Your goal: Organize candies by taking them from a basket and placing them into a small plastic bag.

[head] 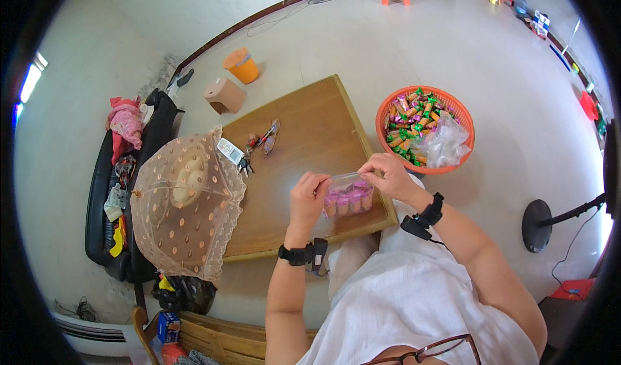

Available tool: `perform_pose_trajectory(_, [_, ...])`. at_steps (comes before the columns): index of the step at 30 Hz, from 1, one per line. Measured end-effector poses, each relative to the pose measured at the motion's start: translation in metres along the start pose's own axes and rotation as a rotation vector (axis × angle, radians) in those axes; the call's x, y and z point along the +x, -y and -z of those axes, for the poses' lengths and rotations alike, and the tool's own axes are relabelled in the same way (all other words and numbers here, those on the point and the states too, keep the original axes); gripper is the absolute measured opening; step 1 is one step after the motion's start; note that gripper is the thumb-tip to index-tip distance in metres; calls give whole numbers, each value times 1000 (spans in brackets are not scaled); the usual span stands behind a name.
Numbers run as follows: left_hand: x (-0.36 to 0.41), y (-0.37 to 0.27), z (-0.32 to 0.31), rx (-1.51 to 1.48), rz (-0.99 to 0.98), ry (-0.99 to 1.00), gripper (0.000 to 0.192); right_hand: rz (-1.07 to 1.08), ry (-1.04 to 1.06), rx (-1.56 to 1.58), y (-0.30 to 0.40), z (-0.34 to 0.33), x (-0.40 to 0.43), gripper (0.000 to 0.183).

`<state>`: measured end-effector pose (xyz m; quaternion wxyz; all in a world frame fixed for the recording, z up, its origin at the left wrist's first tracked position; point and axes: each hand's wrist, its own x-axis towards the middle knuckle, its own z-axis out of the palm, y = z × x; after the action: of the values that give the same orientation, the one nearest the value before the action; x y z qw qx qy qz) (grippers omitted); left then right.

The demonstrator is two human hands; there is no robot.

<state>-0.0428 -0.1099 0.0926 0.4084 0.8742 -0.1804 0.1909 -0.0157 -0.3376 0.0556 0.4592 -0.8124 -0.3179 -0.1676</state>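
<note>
A clear plastic bag (348, 202) with several pink-wrapped pieces inside is held by its top edge over the near right corner of the wooden table (310, 132). My left hand (310, 192) pinches the bag's left upper corner, and my right hand (388, 173) pinches the right upper corner. Beyond my right hand is an orange plastic basket (465, 112) of small pieces wrapped in green and purple, with crumpled clear plastic bags (444, 144) lying on them.
A mesh food cover (194, 224) stands on the table's left part, beside a mobile phone (230, 151), keys (246, 166) and eyeglasses (272, 137). A stool (225, 95) and an orange bin (241, 66) stand beyond the table. A black sofa (99, 200) is at the left.
</note>
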Motion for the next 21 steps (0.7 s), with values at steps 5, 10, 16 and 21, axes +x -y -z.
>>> perform_pose_trajectory(5, [-16, 31, -5, -154, 140, 27, 6, -369, 47, 408, -2, -6, -7, 10])
perform_pose_trajectory(10, [-39, 69, -20, -304, 356, 46, 11, -427, 47, 406, -8, -17, -9, 13])
perform_pose_trajectory(16, [-42, 68, -19, -301, 231, 31, 16, -456, 22, 393, -10, -17, -7, 15])
perform_pose_trajectory(21, [-50, 72, -21, -663, 435, -67, 6, -459, 42, 363, -7, -16, -8, 16])
